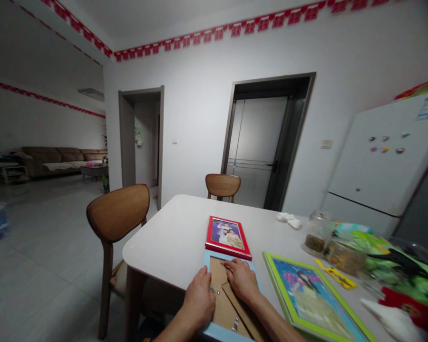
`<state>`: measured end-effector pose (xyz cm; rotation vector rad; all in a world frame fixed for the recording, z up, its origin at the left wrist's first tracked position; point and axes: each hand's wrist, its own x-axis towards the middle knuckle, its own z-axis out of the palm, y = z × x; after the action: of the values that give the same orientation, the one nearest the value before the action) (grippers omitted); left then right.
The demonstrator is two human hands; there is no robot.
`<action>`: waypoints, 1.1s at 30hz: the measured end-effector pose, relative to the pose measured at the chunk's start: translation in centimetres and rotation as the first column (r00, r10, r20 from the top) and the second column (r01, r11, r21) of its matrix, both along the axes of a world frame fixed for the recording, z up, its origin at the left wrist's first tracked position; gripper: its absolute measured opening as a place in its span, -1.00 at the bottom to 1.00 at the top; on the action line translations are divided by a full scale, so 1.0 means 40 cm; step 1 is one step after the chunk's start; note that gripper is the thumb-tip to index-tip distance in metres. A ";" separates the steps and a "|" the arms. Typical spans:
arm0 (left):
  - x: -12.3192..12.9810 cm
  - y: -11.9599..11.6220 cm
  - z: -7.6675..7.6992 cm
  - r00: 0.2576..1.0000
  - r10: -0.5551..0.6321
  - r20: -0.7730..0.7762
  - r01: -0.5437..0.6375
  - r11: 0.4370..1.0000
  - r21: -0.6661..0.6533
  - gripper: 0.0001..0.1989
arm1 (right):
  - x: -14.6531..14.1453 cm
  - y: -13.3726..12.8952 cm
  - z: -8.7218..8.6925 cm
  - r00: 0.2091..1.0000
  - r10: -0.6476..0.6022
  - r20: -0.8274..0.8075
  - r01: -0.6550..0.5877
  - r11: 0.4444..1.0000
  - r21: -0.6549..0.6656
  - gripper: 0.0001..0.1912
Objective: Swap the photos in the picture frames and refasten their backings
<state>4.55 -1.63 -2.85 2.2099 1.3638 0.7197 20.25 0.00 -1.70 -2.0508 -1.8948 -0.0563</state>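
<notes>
A light-blue picture frame (214, 330) lies face down at the table's near edge, its brown backing board (218, 278) up. The board carries small metal hangers and a fold-out stand (240, 308). My left hand (200, 297) is closed over the frame's left side. My right hand (240, 280) rests over the board's upper right, fingers bent and pressed together near the top inner edge; whatever lies under the fingertips is too small to make out. Just beyond sits a red picture frame (228, 236) with a photo, and to the right a green picture frame (312, 297), photo up.
On the white table (171, 237) stand a glass jar (316, 235) and a container (345, 254) at the right, beside a yellow packet (340, 278), crumpled tissue (288, 220) and green plastic bags (406, 270). Wooden chairs stand left (119, 213) and behind (223, 185).
</notes>
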 end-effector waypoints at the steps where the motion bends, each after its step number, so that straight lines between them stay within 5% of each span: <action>1: 0.000 0.003 -0.001 1.000 -0.007 0.008 0.007 1.000 0.003 -0.48 | -0.006 -0.008 0.004 1.000 0.011 -0.012 -0.010 1.000 0.020 -0.64; 8: 0.002 0.010 -0.007 0.998 0.002 0.056 -0.002 1.000 -0.005 -0.47 | -0.070 -0.078 0.028 0.916 0.371 -0.150 -0.374 0.927 0.010 -0.78; 18: 0.004 0.007 0.005 0.999 -0.007 0.037 0.008 1.000 -0.012 -0.53 | -0.097 -0.055 0.006 0.964 0.235 -0.126 -0.226 0.970 0.085 -0.82; 24: 0.002 0.008 0.003 1.000 -0.011 0.028 0.012 1.000 -0.022 -0.53 | -0.009 -0.104 0.045 0.865 0.366 -0.343 -0.381 0.924 0.026 -0.73; 29: 0.004 0.005 0.009 0.999 0.000 0.047 0.002 0.999 -0.041 -0.51 | 0.051 -0.191 0.078 0.816 0.406 -0.411 -0.505 0.847 -0.166 -0.68; 33: 0.008 0.005 0.006 0.999 0.016 0.046 -0.014 0.999 -0.040 -0.50 | 0.026 -0.204 0.062 0.836 0.394 -0.383 -0.472 0.872 -0.132 -0.81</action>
<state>4.86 -1.41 -2.61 2.1418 1.3620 0.7383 21.30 -8.16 0.76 -1.5574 -2.1513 0.6163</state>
